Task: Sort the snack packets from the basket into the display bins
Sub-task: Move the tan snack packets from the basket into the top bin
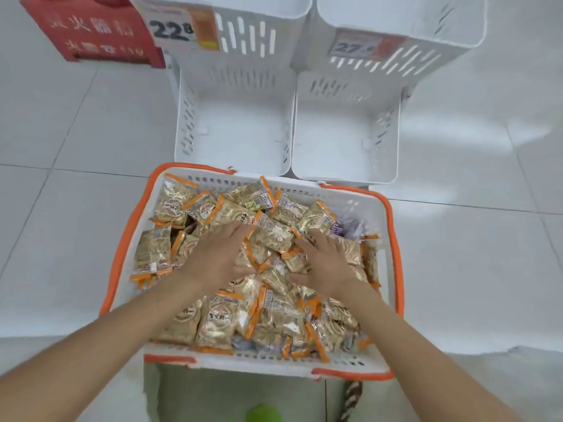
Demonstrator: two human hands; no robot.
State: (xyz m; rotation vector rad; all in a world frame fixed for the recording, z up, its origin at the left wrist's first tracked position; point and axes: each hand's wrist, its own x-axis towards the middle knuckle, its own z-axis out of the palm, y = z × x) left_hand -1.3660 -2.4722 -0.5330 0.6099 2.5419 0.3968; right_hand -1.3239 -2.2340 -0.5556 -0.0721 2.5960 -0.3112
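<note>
A white basket with an orange rim (393, 239) sits on the floor in front of me, heaped with several gold snack packets edged in orange (216, 324). A few purple packets (350, 228) peek out at its right side. My left hand (217, 254) lies flat on the pile, fingers spread and straight. Just to its right, my right hand (324, 263) rests on the packets the same way, fingers straight. Neither hand holds a packet. Behind the basket stand two white slotted display bins, the left bin (185, 117) and the right bin (393, 123), both bare inside.
Two more white bins stand higher behind, the left upper bin (243, 35) tagged 22.8 and the right upper bin (426, 41) tagged 27. A red sign (97, 32) is at the far left. White floor tiles (76, 117) surround everything. A green shoe tip (263, 414) shows below.
</note>
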